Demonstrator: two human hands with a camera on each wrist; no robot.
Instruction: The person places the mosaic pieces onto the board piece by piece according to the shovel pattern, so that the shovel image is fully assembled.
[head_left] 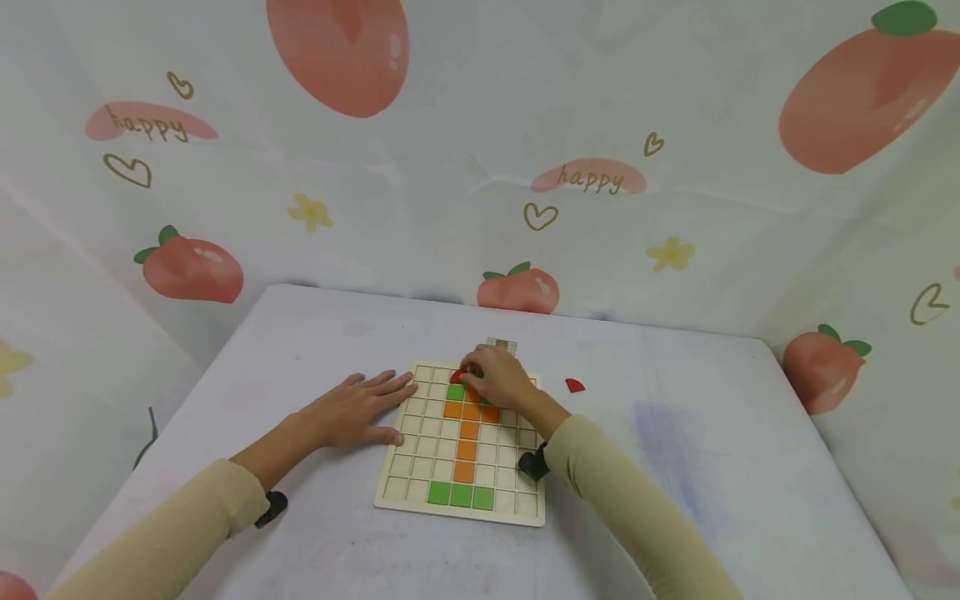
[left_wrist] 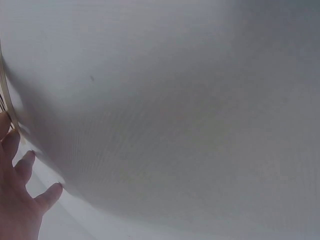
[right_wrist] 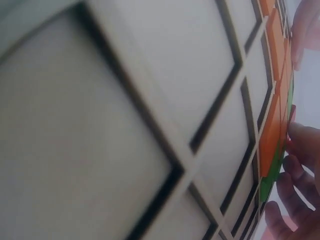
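A wooden grid board [head_left: 405, 467] lies on the table, its cells partly filled with orange square tiles [head_left: 468, 430] and green tiles [head_left: 461, 495]. My left hand [head_left: 352, 414] lies flat with spread fingers, its fingertips and thumb at the board's left edge. Over the board's far rows, my right hand [head_left: 497, 377] has its fingers curled down, pinching a small red piece that they mostly hide. Just left of those fingertips, a red quarter-round piece [head_left: 456, 377] shows in the top row. In the right wrist view, the right fingers [right_wrist: 300, 140] are close over the orange and green tiles.
Another red quarter-round piece [head_left: 574, 385] lies on the white table to the right of the board. A small card with a grid pattern [head_left: 502, 343] lies beyond the board's far edge. A printed cloth [head_left: 450, 208] hangs behind the table.
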